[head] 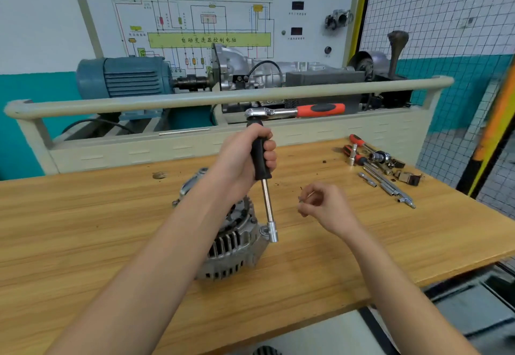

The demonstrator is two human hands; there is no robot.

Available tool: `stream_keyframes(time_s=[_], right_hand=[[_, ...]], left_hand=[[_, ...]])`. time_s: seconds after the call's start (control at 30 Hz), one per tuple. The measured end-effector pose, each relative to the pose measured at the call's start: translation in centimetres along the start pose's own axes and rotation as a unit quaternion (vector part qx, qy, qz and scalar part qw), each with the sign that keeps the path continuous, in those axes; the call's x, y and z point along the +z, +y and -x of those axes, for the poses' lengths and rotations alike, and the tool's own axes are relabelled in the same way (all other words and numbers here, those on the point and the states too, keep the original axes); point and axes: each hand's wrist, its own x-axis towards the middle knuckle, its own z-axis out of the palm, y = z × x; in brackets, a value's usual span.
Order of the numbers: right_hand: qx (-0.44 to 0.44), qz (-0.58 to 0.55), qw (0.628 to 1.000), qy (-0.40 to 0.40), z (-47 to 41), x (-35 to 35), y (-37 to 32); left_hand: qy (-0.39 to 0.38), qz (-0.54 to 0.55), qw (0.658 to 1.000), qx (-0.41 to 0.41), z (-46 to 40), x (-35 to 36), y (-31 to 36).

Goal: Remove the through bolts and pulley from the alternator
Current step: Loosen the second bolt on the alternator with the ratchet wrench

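While the alternator (234, 240) sits on the wooden bench (83, 229) close in front of the person, partly hidden under the left forearm, both hands work just above it. The left hand (250, 156) is wrapped firmly round the black grip of a spinner extension (264, 187), holding it nearly upright so that the socket (272, 232) at its foot meets a lug on the alternator's rim, probably to keep the tool square on a through bolt. A ratchet (295, 110) with an orange handle is fitted on top and juts out to the right, unheld. The right hand (323, 205) hovers just beside the shaft with its fingers curled, pinching a small thin metal piece (308, 196); whether it is a bolt is too small to tell.

Farther right on the bench lie loose sockets, extension bars and orange-handled drivers (376, 165), near enough to reach. Small dark specks dot the wood. Beyond the bench stands a beige trainer frame (223, 96) carrying a blue electric motor (122, 75) coupled to a gearbox (250, 70), backed by a wiring-diagram board (209, 20). A wire mesh screen (434, 14) closes the right side.
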Motion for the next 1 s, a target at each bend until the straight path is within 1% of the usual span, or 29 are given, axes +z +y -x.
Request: stream_keyframes(time_s=[0.1, 0.17, 0.27, 0.4, 0.63, 0.7, 0.73, 0.8, 0.83, 0.9, 0.93, 1.0], right_hand=[[0.036, 0.079, 0.995, -0.040, -0.3, 2.4, 3.3], [0.042, 0.113, 0.992, -0.033, -0.5, 3.8, 4.5], [0.052, 0.129, 0.990, -0.015, -0.8, 4.8, 5.1], [0.058, 0.138, 0.988, -0.021, -1.3, 4.8, 5.3], [0.070, 0.162, 0.982, -0.071, -1.6, 3.8, 3.9], [0.055, 0.136, 0.988, -0.049, -1.4, 3.3, 2.2], [0.032, 0.105, 0.994, -0.028, -1.3, 3.2, 0.9], [-0.029, 0.016, 0.999, 0.006, -0.9, 3.1, -2.4], [-0.058, -0.033, 0.998, 0.006, -0.6, 3.2, -4.2], [-0.106, -0.107, 0.988, -0.036, -0.2, 3.3, -7.5], [-0.126, -0.122, 0.982, -0.073, -0.1, 3.5, -8.7], [-0.155, -0.115, 0.968, -0.160, 0.1, 4.0, -10.2]], left_hand=[[0.020, -0.012, 1.000, -0.010, -1.1, 0.0, -1.2], [0.031, -0.023, 0.999, -0.009, -1.5, -0.2, -1.6], [0.042, -0.031, 0.999, -0.008, -1.9, -0.7, -1.7], [0.045, -0.021, 0.999, -0.004, -1.8, -1.0, -1.5], [0.044, 0.017, 0.998, 0.034, -0.6, -1.8, 0.4], [0.042, 0.027, 0.997, 0.056, 0.0, -2.3, 1.2], [0.044, 0.032, 0.996, 0.068, 0.3, -2.5, 1.7], [0.051, 0.042, 0.994, 0.092, 1.0, -2.8, 2.5], [0.056, 0.048, 0.992, 0.103, 1.4, -3.0, 2.8], [0.069, 0.059, 0.988, 0.123, 2.2, -3.4, 3.4], [0.080, 0.064, 0.986, 0.131, 2.6, -3.7, 3.6], [0.104, 0.069, 0.983, 0.138, 3.3, -4.5, 4.0]])
